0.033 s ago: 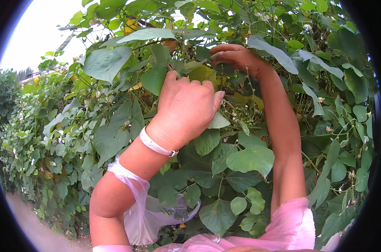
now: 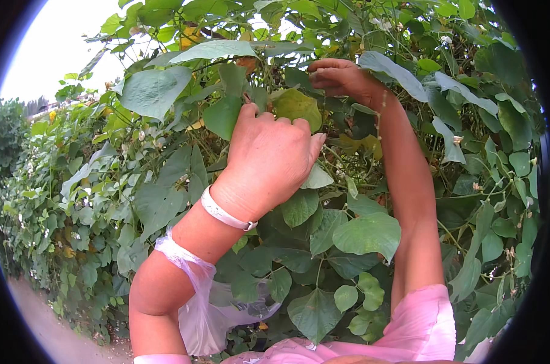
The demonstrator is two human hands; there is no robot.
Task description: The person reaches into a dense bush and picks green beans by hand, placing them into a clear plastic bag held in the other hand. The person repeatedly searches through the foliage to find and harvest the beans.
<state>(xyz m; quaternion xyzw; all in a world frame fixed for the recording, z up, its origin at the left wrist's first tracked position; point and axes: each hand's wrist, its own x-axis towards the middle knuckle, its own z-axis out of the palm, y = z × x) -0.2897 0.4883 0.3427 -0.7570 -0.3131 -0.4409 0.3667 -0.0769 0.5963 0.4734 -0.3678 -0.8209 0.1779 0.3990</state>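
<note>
My left hand [image 2: 272,155] is raised at the middle of the bean-like vine [image 2: 366,233], its back toward me. Its fingers curl away into the foliage beside a green leaf [image 2: 221,115], and what they hold is hidden. The thumb sticks out to the right, near a yellowing leaf [image 2: 298,108]. A pale bracelet [image 2: 223,212] circles the wrist, and a thin clear plastic bag [image 2: 202,309] hangs from the forearm near the elbow. Higher and to the right, my right hand [image 2: 347,82] reaches among the leaves, fingers extended leftward and slightly bent. Nothing shows in it.
Dense vines with broad leaves and small white flowers [image 2: 446,40] rise in front and stretch away to the left. A large leaf [image 2: 396,73] overhangs my right wrist. Bare ground [image 2: 50,330] runs along the foot of the plants at lower left.
My right hand has shifted slightly right and up, away from the yellowing leaf, which now shows more fully. My left hand stays nearly in place.
</note>
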